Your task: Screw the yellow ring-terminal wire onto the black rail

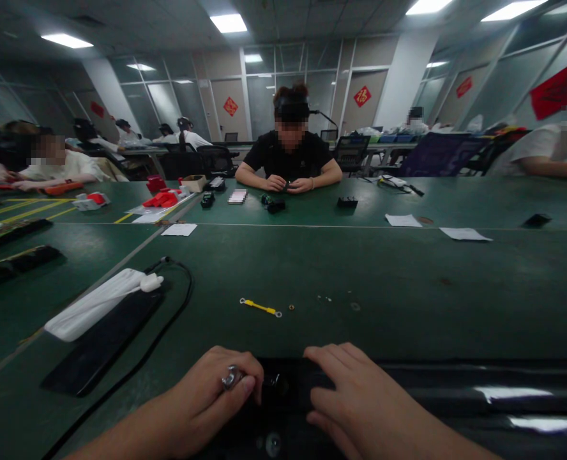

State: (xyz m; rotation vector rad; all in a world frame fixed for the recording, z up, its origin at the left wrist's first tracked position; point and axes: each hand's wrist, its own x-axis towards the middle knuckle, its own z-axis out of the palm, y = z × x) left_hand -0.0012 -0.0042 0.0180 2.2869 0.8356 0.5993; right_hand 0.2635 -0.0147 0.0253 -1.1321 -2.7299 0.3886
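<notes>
My left hand (216, 393) is curled closed at the left part of a long glossy black object (437, 390). A small shiny metal piece (232, 377) shows between its thumb and fingers; the rest of it is hidden, so its kind is unclear. My right hand (355, 396) lies palm down on the black object with the fingers spread, holding nothing that I can see. A round metal fitting (273, 443) shows on the black object between the hands. Beyond them on the green table lie a yellow strap with ring terminals (260, 307) and a small brass-coloured nut (292, 307).
To the left are a white power strip (101, 303), a flat black slab (106, 342) and a black cable (168, 326). Across the green table (408, 287) sits a co-worker (288, 150), handling a small dark part. Paper sheets (465, 234) and red parts (163, 197) lie farther off.
</notes>
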